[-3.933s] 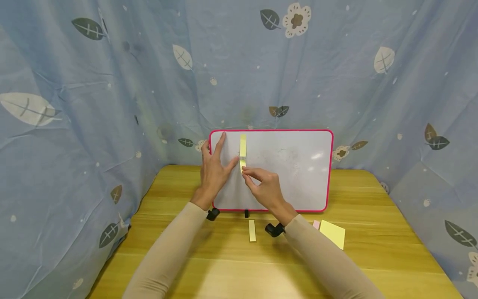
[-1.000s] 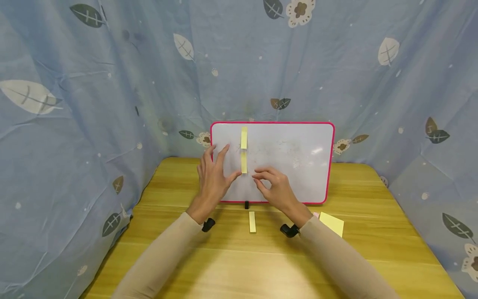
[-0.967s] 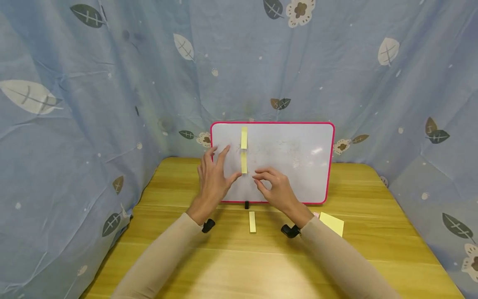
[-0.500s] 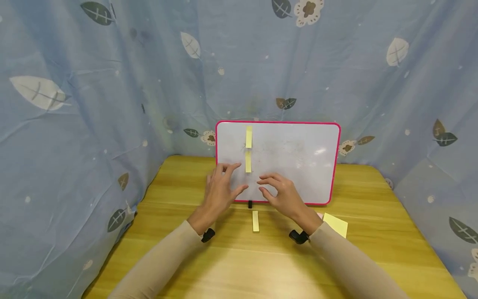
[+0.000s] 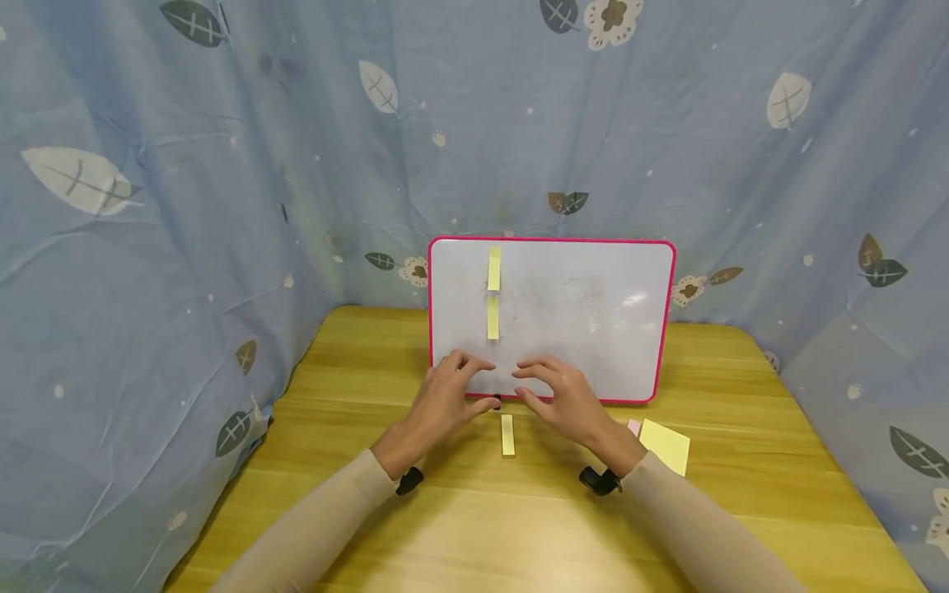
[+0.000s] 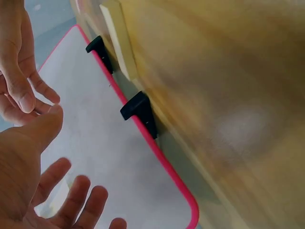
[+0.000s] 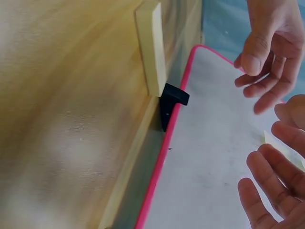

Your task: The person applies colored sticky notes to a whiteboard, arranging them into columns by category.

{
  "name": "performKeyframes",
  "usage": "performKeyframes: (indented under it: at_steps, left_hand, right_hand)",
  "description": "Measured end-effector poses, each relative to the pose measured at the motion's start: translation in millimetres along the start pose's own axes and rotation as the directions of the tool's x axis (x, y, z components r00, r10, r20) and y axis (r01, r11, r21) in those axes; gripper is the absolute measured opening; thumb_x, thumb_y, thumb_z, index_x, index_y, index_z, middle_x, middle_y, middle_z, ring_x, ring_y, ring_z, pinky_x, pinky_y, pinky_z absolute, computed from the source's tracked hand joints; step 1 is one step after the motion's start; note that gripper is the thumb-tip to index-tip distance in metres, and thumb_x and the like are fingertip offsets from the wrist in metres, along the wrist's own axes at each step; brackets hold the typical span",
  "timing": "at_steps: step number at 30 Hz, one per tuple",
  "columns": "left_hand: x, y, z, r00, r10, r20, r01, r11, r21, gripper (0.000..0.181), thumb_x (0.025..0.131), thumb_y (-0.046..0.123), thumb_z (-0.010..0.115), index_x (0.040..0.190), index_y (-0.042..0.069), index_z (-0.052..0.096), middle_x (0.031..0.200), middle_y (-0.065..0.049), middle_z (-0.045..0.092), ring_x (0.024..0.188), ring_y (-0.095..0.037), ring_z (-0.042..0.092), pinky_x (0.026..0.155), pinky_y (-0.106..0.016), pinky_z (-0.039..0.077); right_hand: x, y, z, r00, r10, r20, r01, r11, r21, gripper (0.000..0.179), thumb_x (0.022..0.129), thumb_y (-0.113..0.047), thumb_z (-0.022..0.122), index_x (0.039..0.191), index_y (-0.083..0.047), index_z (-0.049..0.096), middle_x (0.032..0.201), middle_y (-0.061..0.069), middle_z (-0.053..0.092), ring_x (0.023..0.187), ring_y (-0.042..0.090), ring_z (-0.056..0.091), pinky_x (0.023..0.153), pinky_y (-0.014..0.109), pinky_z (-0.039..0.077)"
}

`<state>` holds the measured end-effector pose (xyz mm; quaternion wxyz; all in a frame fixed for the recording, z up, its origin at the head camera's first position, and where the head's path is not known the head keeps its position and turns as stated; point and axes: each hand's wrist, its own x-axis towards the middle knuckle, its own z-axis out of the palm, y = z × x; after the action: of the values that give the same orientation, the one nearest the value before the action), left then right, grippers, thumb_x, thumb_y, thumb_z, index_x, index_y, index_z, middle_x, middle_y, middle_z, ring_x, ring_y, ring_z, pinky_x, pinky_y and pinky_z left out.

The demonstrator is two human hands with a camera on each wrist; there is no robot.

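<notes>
A white board (image 5: 563, 329) with a pink rim stands upright on the table. Two yellow sticky-note strips are stuck one above the other on its left part, the upper strip (image 5: 494, 269) and the lower strip (image 5: 493, 318). My left hand (image 5: 442, 401) hovers before the board's lower left, fingers loosely bent, holding nothing. Opposite it, my right hand (image 5: 569, 403) is likewise relaxed, its fingertips facing the left ones across a small gap. Between and below the hands lies a narrow pad of yellow strips (image 5: 507, 436), also seen as a thick pad (image 7: 151, 52) in the right wrist view.
Black feet support the board, one foot (image 6: 140, 112) showing in the left wrist view. A square yellow sticky-note pad (image 5: 666, 447) lies by the right wrist, with a pink piece (image 5: 633, 427) beside it. A blue patterned curtain (image 5: 474, 123) surrounds the wooden table (image 5: 511, 527).
Earlier the right hand pinched the lower strip at the board; it has let go and the strip stays stuck. Both hands have moved down, the left one away from the board's upper edge.
</notes>
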<state>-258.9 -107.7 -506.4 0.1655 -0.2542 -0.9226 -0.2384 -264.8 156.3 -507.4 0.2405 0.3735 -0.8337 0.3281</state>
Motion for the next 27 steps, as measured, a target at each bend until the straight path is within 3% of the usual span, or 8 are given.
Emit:
performKeyframes:
  at_steps: [6,15,27]
  left_hand:
    - [-6.8,0.0,5.0,0.994,0.047,0.098,-0.048,0.999,0.008,0.054,0.095,0.040,0.100,0.140,0.018,0.082,0.126,-0.008,0.072,0.109,-0.029,0.071,0.093,-0.048,0.060]
    - [-12.8,-1.2,13.4,0.970,0.108,0.218,-0.111,0.994,-0.001,0.047,0.095,0.043,0.099,0.129,0.013,0.086,0.124,-0.008,0.076,0.106,-0.026,0.069,0.088,-0.045,0.056]
    - [-16.8,1.2,21.1,0.950,0.146,0.275,-0.156,0.988,0.018,0.050,0.094,0.046,0.099,0.132,0.017,0.087,0.121,-0.001,0.078,0.107,-0.018,0.074,0.092,-0.045,0.059]
  right_hand:
    - [-7.9,2,2,0.999,0.003,0.039,-0.002,1.000,-0.006,0.026,0.099,-0.006,0.092,0.124,-0.002,0.086,0.133,0.020,0.083,0.122,0.038,0.083,0.098,0.057,0.070]
    - [-18.6,5,9,0.996,0.010,0.089,-0.011,1.000,0.012,0.030,0.099,-0.006,0.093,0.128,-0.004,0.085,0.136,0.019,0.082,0.123,0.036,0.082,0.099,0.054,0.070]
    - [-31.3,3,9,0.968,0.076,0.241,-0.079,0.997,0.002,0.033,0.104,-0.014,0.090,0.135,-0.006,0.085,0.144,0.016,0.080,0.135,0.037,0.077,0.113,0.060,0.065]
